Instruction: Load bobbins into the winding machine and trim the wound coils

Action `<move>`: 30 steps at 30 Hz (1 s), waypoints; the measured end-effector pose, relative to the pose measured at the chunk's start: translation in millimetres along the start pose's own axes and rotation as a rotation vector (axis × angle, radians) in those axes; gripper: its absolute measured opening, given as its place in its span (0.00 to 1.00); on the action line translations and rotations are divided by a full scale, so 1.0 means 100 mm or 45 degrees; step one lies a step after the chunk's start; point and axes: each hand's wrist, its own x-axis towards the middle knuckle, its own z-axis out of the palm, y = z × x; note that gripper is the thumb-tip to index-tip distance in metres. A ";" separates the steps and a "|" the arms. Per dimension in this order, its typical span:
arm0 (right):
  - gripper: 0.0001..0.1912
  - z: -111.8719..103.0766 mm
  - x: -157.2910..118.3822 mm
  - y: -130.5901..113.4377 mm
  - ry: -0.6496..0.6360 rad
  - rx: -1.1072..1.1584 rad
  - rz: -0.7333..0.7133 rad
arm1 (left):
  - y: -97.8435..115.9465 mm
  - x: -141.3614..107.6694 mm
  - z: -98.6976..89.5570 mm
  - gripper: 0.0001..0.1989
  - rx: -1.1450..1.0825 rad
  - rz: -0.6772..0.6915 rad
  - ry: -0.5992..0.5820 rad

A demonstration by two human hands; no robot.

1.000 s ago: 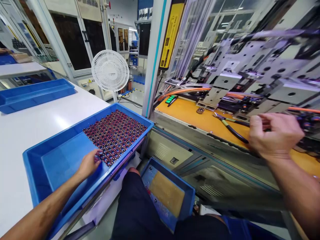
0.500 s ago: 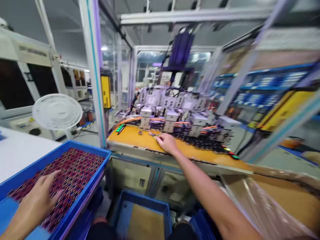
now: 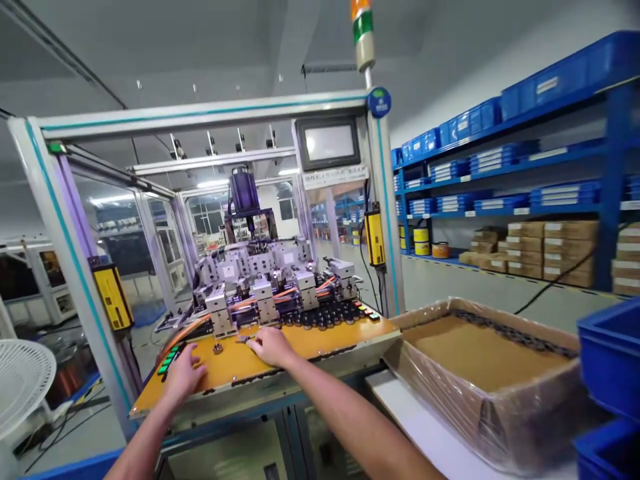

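Observation:
My right hand (image 3: 273, 347) rests over the orange worktop (image 3: 310, 343) with its fingers closed on a slim, metallic tool (image 3: 245, 339) whose exact kind is too small to make out. At the worktop's left end, my left hand (image 3: 185, 375) is beside a strip of green pieces (image 3: 170, 360), its thumb and fingers apart and nothing visible in them. A small round copper-coloured part (image 3: 217, 348) lies between the two hands. Behind them stands a machine (image 3: 263, 297) with several metal blocks and orange tubes. Many black round parts (image 3: 323, 317) sit along its front right.
Frame posts (image 3: 387, 220) and yellow sensor boxes (image 3: 374, 239) flank the worktop. To the right is a plastic-lined carton (image 3: 500, 407), with blue bins (image 3: 610, 360) beyond it. A white fan (image 3: 25, 380) stands at left. Blue shelving (image 3: 607, 160) lines the right wall.
My left hand has moved from over the blue tray of red and dark pieces to the worktop's left end. My right hand stays at the worktop. The view has turned right and upward.

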 end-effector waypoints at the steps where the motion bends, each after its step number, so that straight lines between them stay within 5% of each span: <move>1: 0.15 0.01 0.01 0.02 0.006 0.018 -0.003 | 0.03 0.09 0.05 0.17 -0.071 -0.028 -0.059; 8: 0.14 0.08 0.06 0.13 0.197 0.159 -0.042 | 0.01 0.38 0.24 0.18 -0.450 -0.113 -0.223; 16: 0.12 0.06 -0.03 0.18 0.574 0.269 -0.039 | 0.14 0.29 0.29 0.18 -0.572 0.004 -0.060; 19: 0.12 -0.02 -0.02 0.16 0.608 0.341 -0.049 | 0.31 -0.16 0.22 0.27 -0.631 0.150 0.085; 24: 0.12 -0.21 -0.14 0.01 0.518 0.543 -0.127 | 0.51 -1.37 0.02 0.35 -0.673 0.376 0.380; 27: 0.13 -0.29 -0.52 -0.28 0.391 0.715 -0.197 | 0.57 -1.99 -0.09 0.38 -0.621 0.564 0.573; 30: 0.17 -0.45 -1.17 -0.65 0.165 0.899 -0.315 | 0.62 -2.35 -0.14 0.44 -0.561 0.753 0.658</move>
